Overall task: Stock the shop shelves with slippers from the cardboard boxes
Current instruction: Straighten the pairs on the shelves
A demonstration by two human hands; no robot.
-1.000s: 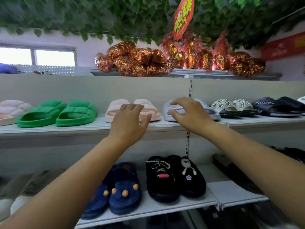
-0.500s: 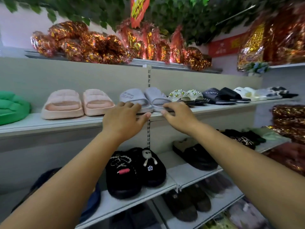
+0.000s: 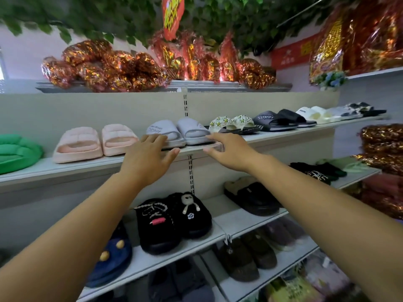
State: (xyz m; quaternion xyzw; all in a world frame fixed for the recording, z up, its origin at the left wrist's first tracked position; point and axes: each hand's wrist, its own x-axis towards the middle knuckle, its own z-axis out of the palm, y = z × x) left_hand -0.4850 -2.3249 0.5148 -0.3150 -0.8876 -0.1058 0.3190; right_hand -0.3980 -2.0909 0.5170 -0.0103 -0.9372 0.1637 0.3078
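Observation:
A pair of grey slides (image 3: pixel 177 131) stands on the upper white shelf (image 3: pixel 91 163), toes toward me. My left hand (image 3: pixel 150 159) is stretched out with spread fingers, its fingertips at the front of the left grey slide. My right hand (image 3: pixel 231 152) reaches to the front of the right grey slide, fingers straight, thumb at the shelf's clear edge strip. Neither hand grips anything. No cardboard box is in view.
Pink slides (image 3: pixel 96 141) and green slides (image 3: pixel 18 152) lie to the left; flowered sandals (image 3: pixel 232 123), black "Super" slides (image 3: pixel 277 119) and white slides (image 3: pixel 316 114) to the right. Black fuzzy slippers (image 3: pixel 174 221) fill the shelf below. Foil-wrapped bundles (image 3: pixel 122 70) sit on top.
Both hands have drawn slightly back from the grey slides toward the shelf edge. The view has shifted, showing more of the shelf's left part and the lower shelves.

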